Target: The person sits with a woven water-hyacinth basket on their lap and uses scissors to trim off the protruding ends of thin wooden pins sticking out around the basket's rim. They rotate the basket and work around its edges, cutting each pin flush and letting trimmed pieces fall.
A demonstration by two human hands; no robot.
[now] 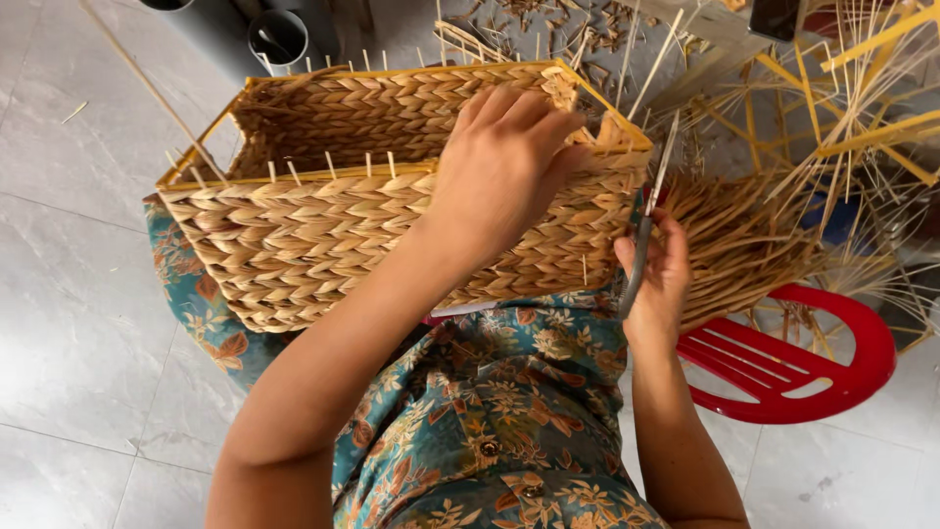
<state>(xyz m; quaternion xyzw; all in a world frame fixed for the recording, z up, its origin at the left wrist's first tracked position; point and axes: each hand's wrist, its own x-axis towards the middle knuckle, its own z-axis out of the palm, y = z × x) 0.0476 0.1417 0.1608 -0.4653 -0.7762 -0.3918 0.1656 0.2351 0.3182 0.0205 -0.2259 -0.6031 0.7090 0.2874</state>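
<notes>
A rectangular woven straw basket (313, 225) with a yellow rim rests on my lap, which is covered in teal floral cloth. My left hand (504, 167) lies over the basket's near right wall, fingers curled onto the weave by the corner. My right hand (658, 279) sits just right of the basket and holds a pair of scissors (646, 211), blades pointing up along the basket's right corner. Thin stakes stick up from the rim.
A bundle of dry straw (744, 240) lies on a red plastic stool (803, 362) at my right. Yellow frame rods and loose reeds (862, 108) fill the upper right. Dark round containers (277, 37) stand at the top. Grey tiled floor (69, 323) spreads to the left.
</notes>
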